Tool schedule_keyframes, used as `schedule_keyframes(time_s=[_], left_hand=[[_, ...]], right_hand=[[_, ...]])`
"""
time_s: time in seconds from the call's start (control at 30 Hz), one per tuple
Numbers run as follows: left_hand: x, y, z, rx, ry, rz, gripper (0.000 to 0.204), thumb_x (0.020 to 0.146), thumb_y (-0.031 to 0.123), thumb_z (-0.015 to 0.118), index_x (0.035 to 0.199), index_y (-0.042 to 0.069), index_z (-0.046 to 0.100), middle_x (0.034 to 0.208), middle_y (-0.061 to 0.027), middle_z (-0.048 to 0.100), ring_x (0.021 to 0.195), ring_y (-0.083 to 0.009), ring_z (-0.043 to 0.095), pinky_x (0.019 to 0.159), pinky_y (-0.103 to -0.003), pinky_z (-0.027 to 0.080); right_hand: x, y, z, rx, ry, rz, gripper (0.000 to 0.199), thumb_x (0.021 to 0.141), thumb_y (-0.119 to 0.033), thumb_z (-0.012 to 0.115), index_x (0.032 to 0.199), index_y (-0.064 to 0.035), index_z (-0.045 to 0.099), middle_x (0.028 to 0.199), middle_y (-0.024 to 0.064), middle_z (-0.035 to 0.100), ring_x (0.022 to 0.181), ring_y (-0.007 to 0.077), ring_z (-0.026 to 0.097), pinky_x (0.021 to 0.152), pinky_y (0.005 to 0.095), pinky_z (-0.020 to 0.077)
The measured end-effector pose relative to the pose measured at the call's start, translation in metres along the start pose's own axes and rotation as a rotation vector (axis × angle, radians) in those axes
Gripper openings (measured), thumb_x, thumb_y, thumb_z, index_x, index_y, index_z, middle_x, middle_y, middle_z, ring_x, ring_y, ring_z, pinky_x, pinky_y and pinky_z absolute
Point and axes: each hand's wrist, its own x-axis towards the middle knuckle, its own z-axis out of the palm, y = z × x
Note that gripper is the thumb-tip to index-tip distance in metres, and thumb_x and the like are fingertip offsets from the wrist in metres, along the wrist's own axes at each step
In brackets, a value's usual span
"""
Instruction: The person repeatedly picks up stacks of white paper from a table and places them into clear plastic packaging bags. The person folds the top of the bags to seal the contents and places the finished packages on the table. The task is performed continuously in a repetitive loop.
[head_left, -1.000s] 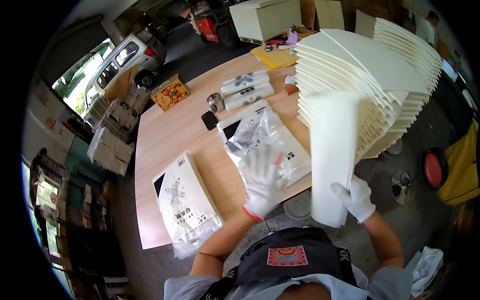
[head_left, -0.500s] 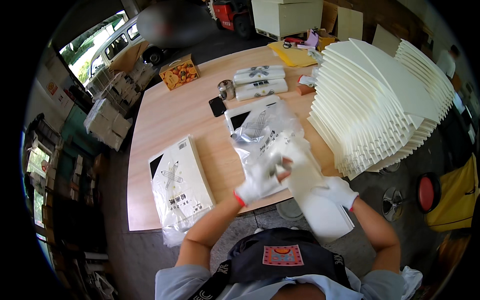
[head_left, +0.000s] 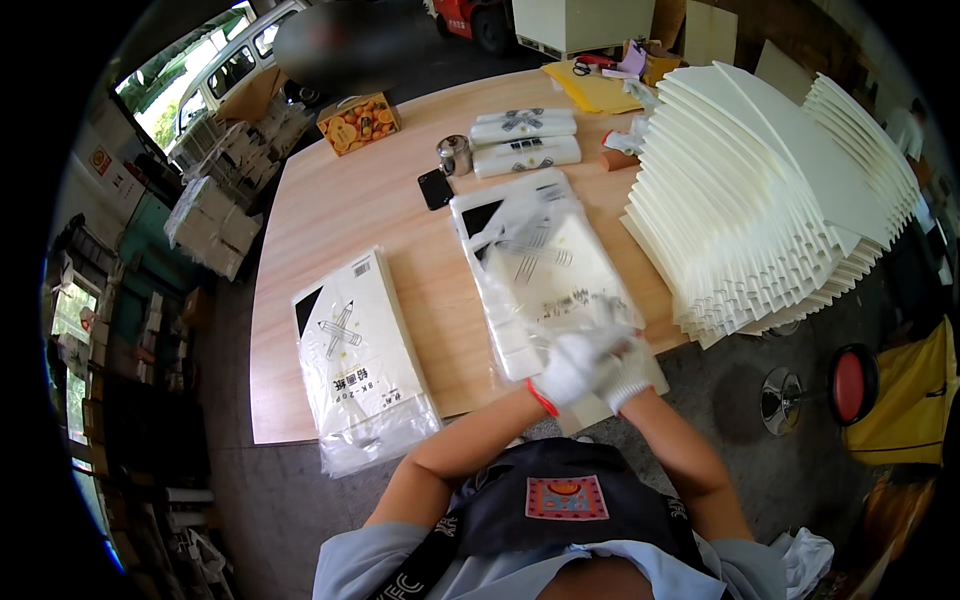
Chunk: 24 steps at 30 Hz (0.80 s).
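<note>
Both my hands wear white gloves and meet at the near edge of the wooden table. My left hand grips the open mouth of a clear plastic bag lying in front of me. My right hand holds the near end of a white paper pad that lies mostly inside that bag; its corner sticks out past the table edge. A second bagged pad with a crossed-pencil print lies to the left.
A tall fanned stack of white pads fills the table's right side. Farther back lie two rolls of bags, a black phone, a metal can, an orange box. A red stool stands on the right.
A second ago my right hand held a white pad upright off the table edge. It came down to the bag, and the pad now lies mostly inside it, with both hands together at the mouth.
</note>
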Motion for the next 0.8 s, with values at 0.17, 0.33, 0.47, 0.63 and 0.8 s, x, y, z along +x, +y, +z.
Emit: schedule_keyframes(time_s=[0.17, 0.33, 0.47, 0.63, 0.8], left_hand=[[-0.057, -0.057, 0.008, -0.09, 0.202, -0.07, 0.023, 0.072, -0.001, 0.06, 0.092, 0.011, 0.064, 0.076, -0.0079, 0.064, 0.063, -0.0213, 0.064, 0.053, -0.031, 0.049], [-0.106, -0.042, 0.007, 0.559, 0.041, 0.21, 0.01, 0.071, 0.011, 0.06, 0.081, 0.009, 0.058, 0.069, -0.0091, 0.057, 0.066, -0.0271, 0.057, 0.058, -0.041, 0.045], [-0.154, -0.11, -0.012, 0.504, 0.493, -0.355, 0.016, 0.064, -0.002, 0.057, 0.076, 0.007, 0.05, 0.074, -0.0116, 0.053, 0.071, -0.0317, 0.053, 0.06, -0.04, 0.043], [-0.205, -0.062, -0.009, 0.126, 0.608, -0.515, 0.024, 0.074, 0.006, 0.068, 0.071, 0.004, 0.044, 0.064, -0.0054, 0.043, 0.057, -0.0142, 0.039, 0.053, -0.026, 0.036], [-0.24, -0.022, -0.024, -0.091, 0.178, -0.668, 0.022, 0.07, 0.005, 0.066, 0.067, 0.005, 0.045, 0.063, -0.0042, 0.044, 0.054, -0.0135, 0.042, 0.049, -0.027, 0.036]], right_hand=[[-0.055, 0.008, 0.011, 0.069, 0.594, -0.29, 0.049, 0.082, -0.03, 0.059, 0.123, -0.0042, 0.049, 0.112, 0.0185, 0.058, 0.101, 0.0365, 0.056, 0.084, 0.0438, 0.0453], [-0.031, 0.071, 0.055, -0.134, 0.339, 0.104, 0.037, 0.09, -0.037, 0.05, 0.116, -0.0115, 0.057, 0.063, 0.0131, 0.061, 0.053, 0.0292, 0.058, 0.052, 0.0442, 0.0455], [-0.042, 0.059, 0.021, -0.212, 0.273, 0.004, 0.02, 0.085, -0.025, 0.052, 0.092, -0.0072, 0.058, 0.06, 0.0122, 0.06, 0.052, 0.0291, 0.058, 0.05, 0.042, 0.0459], [-0.091, 0.048, 0.012, -0.245, -0.013, -0.033, 0.021, 0.084, -0.025, 0.047, 0.074, -0.0072, 0.053, 0.053, 0.0112, 0.057, 0.047, 0.0287, 0.058, 0.048, 0.042, 0.0472], [-0.149, 0.049, 0.018, -0.237, -0.196, -0.077, 0.016, 0.077, -0.023, 0.049, 0.072, -0.0079, 0.054, 0.053, 0.0094, 0.058, 0.041, 0.0249, 0.057, 0.043, 0.0405, 0.0475]])
